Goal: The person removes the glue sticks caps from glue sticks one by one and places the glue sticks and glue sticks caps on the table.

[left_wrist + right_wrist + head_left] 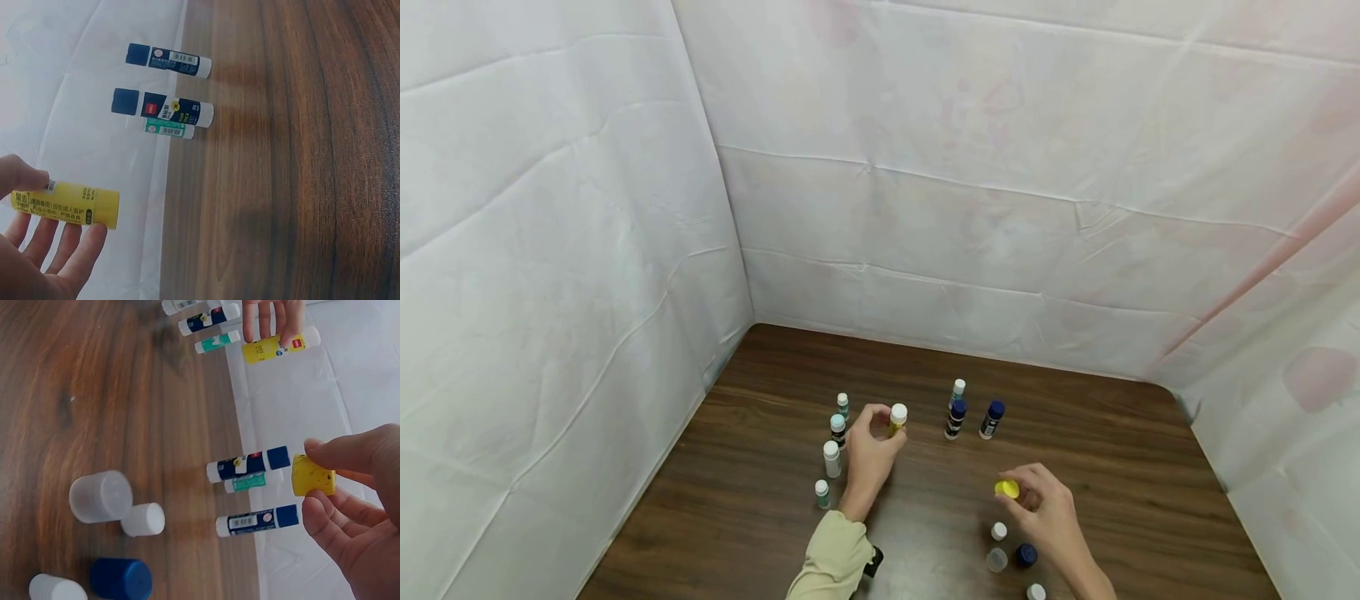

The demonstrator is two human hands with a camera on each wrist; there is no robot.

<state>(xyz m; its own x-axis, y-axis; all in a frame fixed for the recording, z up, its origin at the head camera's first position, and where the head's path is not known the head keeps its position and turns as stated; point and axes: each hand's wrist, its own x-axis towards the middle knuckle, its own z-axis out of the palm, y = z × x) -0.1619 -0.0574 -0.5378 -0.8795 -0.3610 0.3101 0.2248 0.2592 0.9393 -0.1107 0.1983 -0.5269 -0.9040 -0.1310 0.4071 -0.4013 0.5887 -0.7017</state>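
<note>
My left hand (869, 457) grips a yellow glue stick (69, 203) with a white top, raised off the wooden table. Its printed label shows in the left wrist view. My right hand (1051, 510) pinches a yellow cap (312, 476) between thumb and fingers, apart from the glue stick and above the table. Left of my left hand stand several glue sticks with white tops, among them a white one (831, 459) and a small green one (822, 493). Beyond and between the hands stand two dark blue glue sticks (956, 419) and a small green one (247, 482), partly hidden.
Below my right hand several loose caps lie on the table (737, 508): a white one (999, 531), a translucent one (997, 560), a blue one (1026, 555) and another white one (1036, 592). White cloth (925, 208) hangs behind the table and along its sides.
</note>
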